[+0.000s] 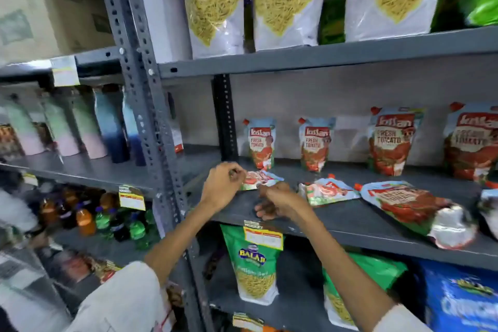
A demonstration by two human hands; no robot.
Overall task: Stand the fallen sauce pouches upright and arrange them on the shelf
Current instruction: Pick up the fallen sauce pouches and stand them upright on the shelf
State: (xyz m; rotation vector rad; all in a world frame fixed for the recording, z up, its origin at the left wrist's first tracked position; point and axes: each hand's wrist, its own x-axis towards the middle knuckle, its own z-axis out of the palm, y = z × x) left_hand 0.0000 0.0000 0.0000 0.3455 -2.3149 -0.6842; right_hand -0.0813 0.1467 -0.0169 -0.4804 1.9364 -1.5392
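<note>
Red and blue tomato sauce pouches are on the grey middle shelf (350, 226). Several stand upright along the back wall, among them a small one (260, 143) and a larger one (392, 140). Others lie flat nearer the front: a small pouch (265, 178), a second small pouch (328, 191) and a large pouch (415, 207). My left hand (222, 187) grips the left end of the leftmost fallen pouch. My right hand (280, 201) rests at the pouch's near edge with its fingers curled downward; whether it holds the pouch is unclear.
A slotted steel upright (151, 116) stands left of my hands. Aloo sev snack bags (215, 5) fill the shelf above, green snack bags (253, 264) the shelf below. Bottles (89, 127) and drinks sit on the left rack. A yellow price tag (262, 236) hangs on the shelf edge.
</note>
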